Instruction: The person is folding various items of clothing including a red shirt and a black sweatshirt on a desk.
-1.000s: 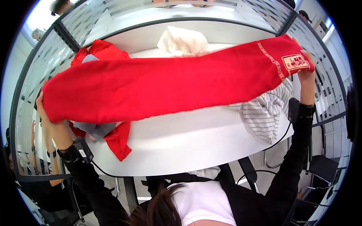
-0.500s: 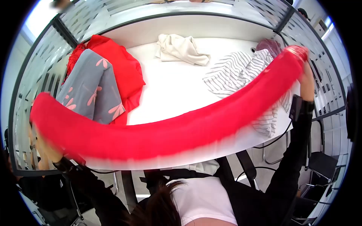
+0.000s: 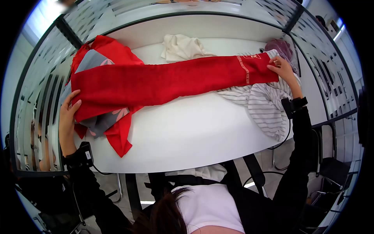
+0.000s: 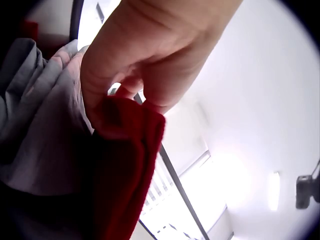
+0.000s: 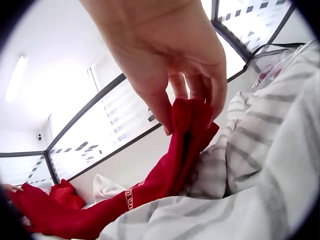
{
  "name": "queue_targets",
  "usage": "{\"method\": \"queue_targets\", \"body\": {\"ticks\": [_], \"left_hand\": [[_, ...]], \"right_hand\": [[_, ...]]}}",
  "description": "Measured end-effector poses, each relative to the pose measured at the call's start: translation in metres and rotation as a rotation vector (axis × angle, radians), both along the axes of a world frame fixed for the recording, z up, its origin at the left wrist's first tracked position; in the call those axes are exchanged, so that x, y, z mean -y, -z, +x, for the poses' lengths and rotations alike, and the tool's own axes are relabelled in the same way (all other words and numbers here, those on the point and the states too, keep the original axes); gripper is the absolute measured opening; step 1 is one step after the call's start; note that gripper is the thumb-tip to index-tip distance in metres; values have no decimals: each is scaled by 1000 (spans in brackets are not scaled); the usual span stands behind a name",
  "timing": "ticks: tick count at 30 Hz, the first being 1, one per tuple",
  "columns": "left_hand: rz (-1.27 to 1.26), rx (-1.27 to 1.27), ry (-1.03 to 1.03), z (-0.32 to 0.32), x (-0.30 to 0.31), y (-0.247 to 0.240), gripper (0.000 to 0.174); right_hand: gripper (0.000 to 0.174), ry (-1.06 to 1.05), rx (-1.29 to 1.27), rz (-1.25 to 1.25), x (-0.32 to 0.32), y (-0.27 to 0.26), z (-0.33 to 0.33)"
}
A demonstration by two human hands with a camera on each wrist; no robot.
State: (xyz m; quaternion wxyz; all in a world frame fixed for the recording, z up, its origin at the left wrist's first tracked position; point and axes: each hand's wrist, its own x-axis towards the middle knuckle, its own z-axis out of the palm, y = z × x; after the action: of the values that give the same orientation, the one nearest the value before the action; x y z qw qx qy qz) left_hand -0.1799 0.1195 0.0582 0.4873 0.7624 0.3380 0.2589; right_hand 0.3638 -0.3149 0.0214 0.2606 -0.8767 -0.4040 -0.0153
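Red cloth (image 3: 156, 84), pale patterned band and panel toward its right end: a long strip stretched between the hands, above the tabletop (image 3: 183, 136). Its left part overlies the grey and red cloths; its right part lies over striped cloth.

Left hand (image 3: 69, 113): pinches the strip's left end, thumb against fingers. Right hand (image 3: 283, 69): pinches the right end (the right wrist view shows the layers bunched between thumb and fingertips).

Progress, as judged: lengthwise doubling looks done, with at least two layers at the right end. Spreading to full length looks done too. The ends are far apart, so no crosswise fold is made, and neither end is released. Whether the middle touches the tabletop: cannot tell.

Count: red strip, 1; hands, 2; grey cloth with pink flowers (image 3: 102, 121), 1; rumpled red cloth (image 3: 117, 50) by it, at least 1 (overlap hides the rest); cream cloth (image 3: 181, 46) at the far side, 1; grey-striped white cloth (image 3: 267, 105), apparently 1; purple bundle (image 3: 278, 46) in the far right corner, 1.
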Motion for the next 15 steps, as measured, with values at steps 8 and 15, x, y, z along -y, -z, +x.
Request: {"method": "queue_targets", "body": {"ticks": [8,15], "left_hand": [[-77,315,56,0,8,-44,53],[-47,42,73,-23,15,-49,60]], "right_hand": [[26,-228,-665,349,9,-47,-5],[38,-158,-280,-10,28,-42,-13]]}}
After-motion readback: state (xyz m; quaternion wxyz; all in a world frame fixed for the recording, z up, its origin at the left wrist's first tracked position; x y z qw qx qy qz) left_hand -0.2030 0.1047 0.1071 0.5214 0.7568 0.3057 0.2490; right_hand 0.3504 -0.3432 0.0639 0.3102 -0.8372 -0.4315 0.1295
